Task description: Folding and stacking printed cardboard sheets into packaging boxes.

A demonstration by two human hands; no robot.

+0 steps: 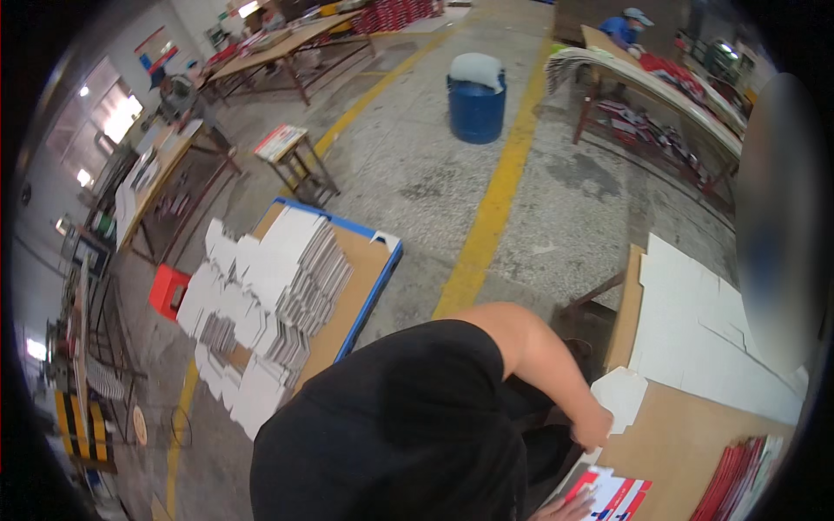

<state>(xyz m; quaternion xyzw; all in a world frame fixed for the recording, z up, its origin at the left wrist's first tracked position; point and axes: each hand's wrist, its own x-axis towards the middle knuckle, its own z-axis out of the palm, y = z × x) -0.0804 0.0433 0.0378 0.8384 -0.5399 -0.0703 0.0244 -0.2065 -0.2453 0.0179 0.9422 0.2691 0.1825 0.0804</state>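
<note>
At the lower right, my left arm reaches from a black sleeve to the table. My left hand (592, 429) is closed beside a white die-cut cardboard piece (620, 398); what lies between its fingers is hidden. Below it, partly cut off by the lower edge, my right hand (566, 509) rests with fingers stretched out. Those fingers touch a red, white and blue printed card (621, 497) lying on the brown tabletop (665, 434).
Large white sheets (686, 304) cover the table's far part; red printed cards (734, 478) stack at its right. Behind me, stacked white cardboard blanks (278, 278) sit on a blue-edged pallet (369, 304) near a red stool (167, 291). A blue barrel (477, 111) stands ahead. Co-workers (621, 30) work at farther tables.
</note>
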